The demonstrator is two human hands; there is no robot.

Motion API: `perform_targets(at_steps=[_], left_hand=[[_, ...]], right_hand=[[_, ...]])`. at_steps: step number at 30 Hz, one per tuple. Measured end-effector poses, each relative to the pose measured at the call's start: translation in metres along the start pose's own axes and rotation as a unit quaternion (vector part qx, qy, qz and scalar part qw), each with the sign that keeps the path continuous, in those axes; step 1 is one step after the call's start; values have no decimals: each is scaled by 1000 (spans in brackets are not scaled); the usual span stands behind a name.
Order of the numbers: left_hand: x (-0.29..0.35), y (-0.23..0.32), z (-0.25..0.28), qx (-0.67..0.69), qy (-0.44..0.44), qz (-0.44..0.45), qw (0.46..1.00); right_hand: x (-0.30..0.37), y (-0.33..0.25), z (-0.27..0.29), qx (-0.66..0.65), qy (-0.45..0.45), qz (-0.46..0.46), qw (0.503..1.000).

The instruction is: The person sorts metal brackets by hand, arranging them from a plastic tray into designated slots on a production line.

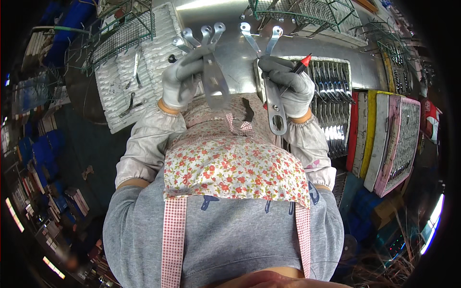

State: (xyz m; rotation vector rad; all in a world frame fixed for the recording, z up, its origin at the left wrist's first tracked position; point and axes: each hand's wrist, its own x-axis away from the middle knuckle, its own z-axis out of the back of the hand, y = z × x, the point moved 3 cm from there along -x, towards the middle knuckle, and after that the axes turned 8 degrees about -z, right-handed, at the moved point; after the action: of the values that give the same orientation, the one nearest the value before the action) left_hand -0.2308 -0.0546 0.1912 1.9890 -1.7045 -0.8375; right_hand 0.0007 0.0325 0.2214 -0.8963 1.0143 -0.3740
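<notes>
My left hand [181, 80], in a grey-white glove, is closed around several flat silvery metal pieces [216, 85]. Their round, holed ends fan out above the fingers, and the wide lower part is blurred by motion. Closed too, my gloved right hand [294, 91] grips flat metal pieces [277, 117]: two holed arms spread upward, while a slotted end hangs below the palm. A black marker pen [303, 64] with a red end sticks out between the right fingers. Both hands are raised over the front edge of the steel table [211, 12], apart from each other.
On the left lies a white ridged tray [113, 103] with a few metal pieces. A tray of dark-handled metal tools [331, 79] sits at the right. Green wire baskets [122, 43] stand at the back. Coloured trays [367, 139] are stacked on edge at far right.
</notes>
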Motion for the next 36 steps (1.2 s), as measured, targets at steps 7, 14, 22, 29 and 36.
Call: perform_targets(at_steps=[7,14,22,29,36], left_hand=[[0,21,-8,-587,-191,-220,756],[-10,35,-34,-680,-324,-276,597],[-7,36,-26,-688,-356,-319,546],[-11,39,-17,-705,-309,-371,520],[-12,44,-21,-718,-321,-335,520]], right_hand=[[-4,-5,-6,13,6,48,999],[-8,-7,-5,34,-4,65,997],[-7,-9,-6,50,-24,32,998],[-11,-5,-5,91,-84,-53,991],[-9,0,-12,34,-39,44,998]])
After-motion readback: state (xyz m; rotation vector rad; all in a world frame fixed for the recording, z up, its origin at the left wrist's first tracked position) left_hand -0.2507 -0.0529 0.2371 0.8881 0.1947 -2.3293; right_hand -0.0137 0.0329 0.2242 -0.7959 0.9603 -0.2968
